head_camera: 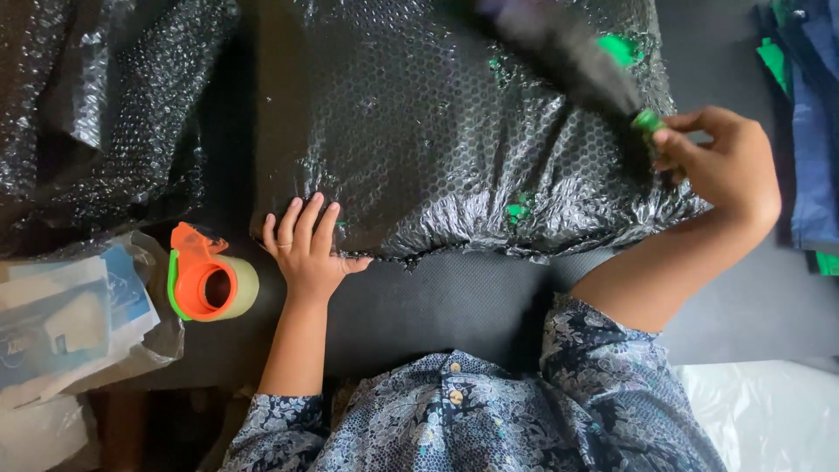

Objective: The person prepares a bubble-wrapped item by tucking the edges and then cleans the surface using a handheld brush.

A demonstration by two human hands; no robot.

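A large parcel wrapped in black bubble wrap [437, 131] lies across a dark mat. My left hand [308, 245] rests flat on the parcel's near left corner, fingers spread. My right hand [721, 162] pinches a green-tipped strip [648, 121] at the parcel's right end; a blurred dark band [559, 44] stretches from it up and to the left over the parcel. Small green patches [517, 210] show through the wrap.
An orange and green tape dispenser [210, 280] with a roll sits left of my left hand. More black bubble wrap [96, 105] is piled at the far left. Clear plastic packets [70, 323] lie at the lower left. Blue and green fabric [808, 114] sits at the right edge.
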